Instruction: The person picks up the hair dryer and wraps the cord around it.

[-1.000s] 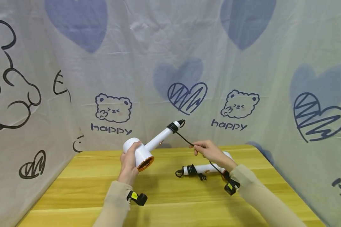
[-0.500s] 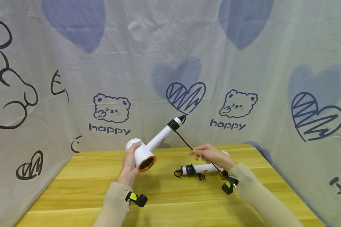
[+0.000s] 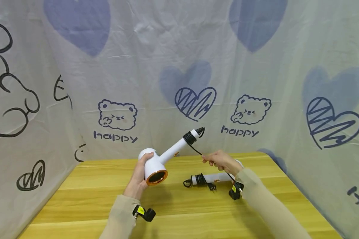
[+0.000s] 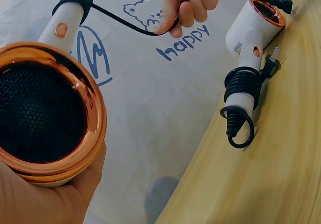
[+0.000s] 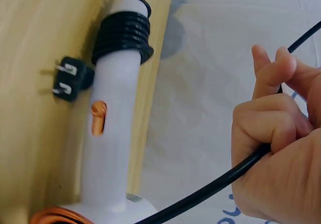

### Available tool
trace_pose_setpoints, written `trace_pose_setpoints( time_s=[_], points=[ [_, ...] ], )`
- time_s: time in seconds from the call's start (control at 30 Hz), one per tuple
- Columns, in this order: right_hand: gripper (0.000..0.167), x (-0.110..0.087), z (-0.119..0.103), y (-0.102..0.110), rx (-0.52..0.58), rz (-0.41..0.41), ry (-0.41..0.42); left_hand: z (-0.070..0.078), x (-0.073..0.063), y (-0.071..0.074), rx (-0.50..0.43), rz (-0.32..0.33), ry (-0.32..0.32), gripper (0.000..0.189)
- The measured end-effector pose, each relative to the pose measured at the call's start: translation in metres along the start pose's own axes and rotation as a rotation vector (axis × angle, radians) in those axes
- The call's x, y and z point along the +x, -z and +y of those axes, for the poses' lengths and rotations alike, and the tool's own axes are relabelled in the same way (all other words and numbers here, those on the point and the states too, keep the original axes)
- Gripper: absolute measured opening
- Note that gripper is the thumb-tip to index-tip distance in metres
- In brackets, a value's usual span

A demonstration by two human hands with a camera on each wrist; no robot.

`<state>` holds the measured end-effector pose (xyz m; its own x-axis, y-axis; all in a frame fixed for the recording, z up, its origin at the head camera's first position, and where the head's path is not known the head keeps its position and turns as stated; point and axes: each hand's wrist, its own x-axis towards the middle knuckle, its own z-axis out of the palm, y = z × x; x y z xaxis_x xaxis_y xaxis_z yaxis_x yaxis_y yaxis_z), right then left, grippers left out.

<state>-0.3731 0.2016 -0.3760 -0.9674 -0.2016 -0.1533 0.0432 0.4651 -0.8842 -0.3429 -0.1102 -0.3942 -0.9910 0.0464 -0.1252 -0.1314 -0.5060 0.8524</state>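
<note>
My left hand (image 3: 137, 179) grips a white hair dryer (image 3: 152, 166) round its barrel, above the table. Its copper-rimmed grille (image 4: 37, 111) faces toward me in the left wrist view, and its handle slants up to the right. Black cord (image 3: 189, 137) is coiled round the handle near its end. Between thumb and fingers, my right hand (image 3: 221, 161) pinches the loose stretch of that cord (image 5: 215, 181). The cord's free end, with a plug (image 4: 282, 4), trails past the right wrist.
A second white hair dryer (image 3: 222, 177) lies on the wooden table (image 3: 179, 212) beneath my right forearm, its cord wound round the handle. Its two-pin plug (image 5: 70, 78) sticks out beside the handle. A white cloth (image 3: 155, 73) with printed hearts and bears hangs behind.
The held hair dryer has shifted right and turned its grille more toward me. Its handle end rose, then dipped. My right hand stays on the cord, and the stretch to the coil is shorter.
</note>
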Motion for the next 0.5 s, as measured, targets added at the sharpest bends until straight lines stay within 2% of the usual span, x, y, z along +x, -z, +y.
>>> trace_pose_setpoints(
  time_s=[0.13,0.27,0.4,0.5],
  points=[
    [0.034,0.003,-0.004,0.004,-0.042,0.054,0.034,-0.002,-0.001,0.000,0.021,-0.034,0.030,0.057],
    [0.025,0.004,-0.011,0.010,-0.068,0.092,0.066,-0.002,-0.002,0.001,0.066,-0.095,0.076,0.062],
    [0.015,0.002,-0.022,0.013,-0.082,0.171,0.151,-0.001,-0.003,0.006,0.147,-0.177,0.112,0.061],
    [0.014,-0.001,-0.028,0.015,-0.111,0.203,0.214,0.001,-0.004,0.011,0.252,-0.192,0.124,0.063]
  ],
)
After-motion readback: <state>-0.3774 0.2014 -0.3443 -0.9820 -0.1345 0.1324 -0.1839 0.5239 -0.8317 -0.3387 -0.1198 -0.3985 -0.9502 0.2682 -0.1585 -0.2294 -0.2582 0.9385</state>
